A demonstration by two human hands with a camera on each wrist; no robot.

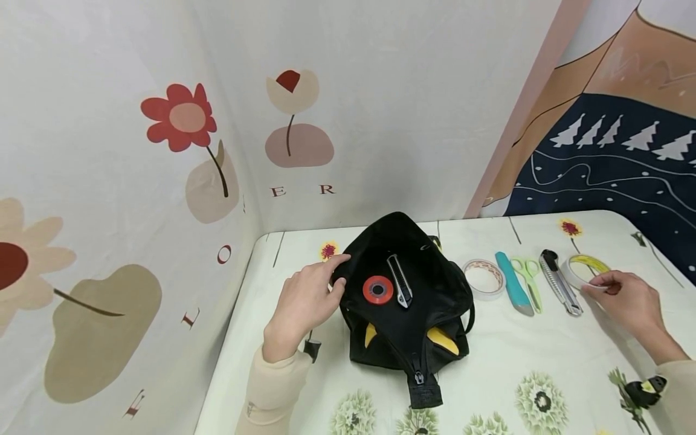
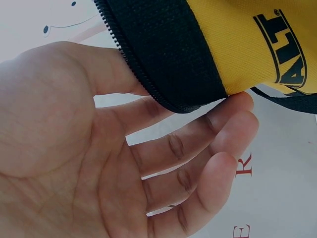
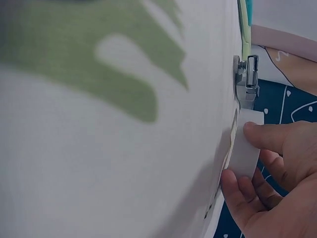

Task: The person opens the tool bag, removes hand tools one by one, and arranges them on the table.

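A black and yellow tool bag point(image 1: 391, 344) stands on the table with its zippered mouth spread wide. At its left rim is my left hand point(image 1: 307, 299), thumb and fingers around the zipper edge point(image 2: 148, 91). Inside the bag lie a red roll of tape point(image 1: 367, 291) and a small utility knife point(image 1: 399, 278). Far to the right, my right hand point(image 1: 631, 302) pinches a white roll of tape point(image 1: 572, 275) with a yellow inner side. In the right wrist view, thumb and fingertips are on the outer face of this roll point(image 3: 245, 156), close over the tablecloth.
Between bag and right hand lie another white tape roll point(image 1: 486, 295), a turquoise long flat tool point(image 1: 513, 283), green scissors point(image 1: 528, 279) and a larger utility knife point(image 1: 560, 284). A printed cloth wall point(image 1: 380, 109) rises behind the table point(image 1: 489, 344).
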